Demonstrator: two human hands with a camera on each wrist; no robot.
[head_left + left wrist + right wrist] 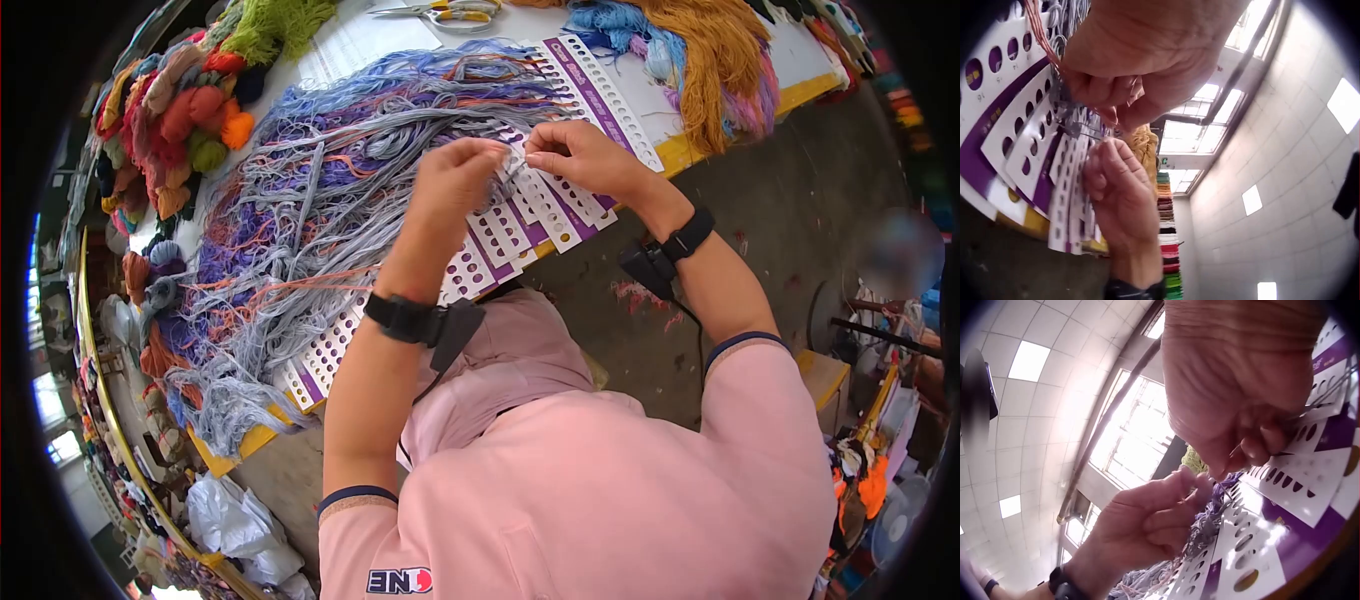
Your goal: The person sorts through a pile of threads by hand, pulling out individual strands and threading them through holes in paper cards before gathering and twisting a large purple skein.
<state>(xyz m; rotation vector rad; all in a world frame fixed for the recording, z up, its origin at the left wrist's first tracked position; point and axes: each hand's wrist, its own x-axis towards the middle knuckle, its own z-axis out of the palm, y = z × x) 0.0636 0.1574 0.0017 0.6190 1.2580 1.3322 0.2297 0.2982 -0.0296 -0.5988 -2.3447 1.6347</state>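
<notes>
Close together over the punched cards, my left hand (452, 185) and right hand (592, 158) pinch thin grey thread (1090, 132) between thumb and fingertips. A short stretch of it spans the gap between the hands in the left wrist view. In the right wrist view, more grey strands (1329, 394) trail from the right hand's curled fingers. Under the hands lie overlapping white-and-purple cards (549, 212) with rows of holes. Grey, blue, purple and coral threads (330, 190) are looped through the card holes and spread leftward over the table.
Scissors (455, 12) with yellow-and-grey handles lie at the table's far side. Bundles of coloured yarn (190, 115) are heaped on the left, and ochre yarn (715, 65) hangs over the right edge. A yellow table edge (805, 92) runs along the near side. White plastic bags (235, 520) sit below left.
</notes>
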